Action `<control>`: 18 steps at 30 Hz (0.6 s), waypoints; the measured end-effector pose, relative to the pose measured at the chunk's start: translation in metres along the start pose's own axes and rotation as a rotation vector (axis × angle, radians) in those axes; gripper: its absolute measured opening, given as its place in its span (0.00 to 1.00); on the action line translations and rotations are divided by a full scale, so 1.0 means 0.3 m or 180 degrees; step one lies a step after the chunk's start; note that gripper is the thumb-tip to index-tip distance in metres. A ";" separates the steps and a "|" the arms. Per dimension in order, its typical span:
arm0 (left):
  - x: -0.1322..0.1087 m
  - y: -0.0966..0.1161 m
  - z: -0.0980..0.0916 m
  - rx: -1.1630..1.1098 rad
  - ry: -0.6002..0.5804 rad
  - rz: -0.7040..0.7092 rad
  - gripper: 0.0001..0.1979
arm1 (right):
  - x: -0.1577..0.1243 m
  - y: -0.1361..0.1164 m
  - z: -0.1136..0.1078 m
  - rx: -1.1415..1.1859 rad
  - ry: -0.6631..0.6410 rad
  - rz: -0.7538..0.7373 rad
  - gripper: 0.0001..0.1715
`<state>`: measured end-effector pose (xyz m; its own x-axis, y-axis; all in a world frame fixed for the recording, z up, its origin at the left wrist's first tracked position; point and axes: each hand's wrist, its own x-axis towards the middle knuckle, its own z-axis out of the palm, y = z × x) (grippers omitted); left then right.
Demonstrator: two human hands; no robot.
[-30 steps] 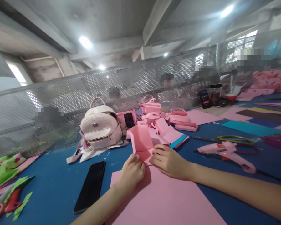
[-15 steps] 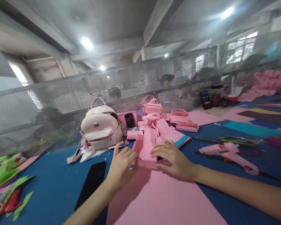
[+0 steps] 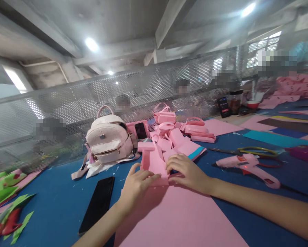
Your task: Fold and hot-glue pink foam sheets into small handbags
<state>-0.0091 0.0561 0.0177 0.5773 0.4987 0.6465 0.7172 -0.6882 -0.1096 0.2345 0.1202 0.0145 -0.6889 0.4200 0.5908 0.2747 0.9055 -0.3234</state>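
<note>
A folded piece of pink foam paper (image 3: 151, 164) stands at the far end of a large pink sheet (image 3: 177, 219) on the blue table. My left hand (image 3: 135, 185) presses on its lower left side, fingers curled against it. My right hand (image 3: 187, 171) lies over its right side with fingers pressed together on the fold. Both hands hold the folded piece down on the sheet.
A black phone (image 3: 97, 204) lies left of the sheet. A pink backpack (image 3: 109, 139) and a pile of pink paper bags (image 3: 179, 132) sit behind. A pink glue gun (image 3: 248, 164) and scissors (image 3: 257, 151) lie to the right. Green and red paper scraps (image 3: 7, 206) are at the left edge. A perforated metal screen (image 3: 66, 113) stands behind the table.
The pink piece stood open like a flap a second ago; both hands have since folded it lower and pressed it together. The left hand moved from its lower edge to its left side.
</note>
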 end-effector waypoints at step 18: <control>-0.004 -0.005 0.021 -0.0217 0.0047 -0.0129 0.12 | -0.011 -0.004 0.033 0.0209 0.0171 0.0173 0.07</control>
<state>-0.0083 0.0598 0.0122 0.5421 0.5196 0.6605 0.7114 -0.7020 -0.0317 0.2297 0.1171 0.0055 -0.6368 0.4726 0.6092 0.2649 0.8761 -0.4028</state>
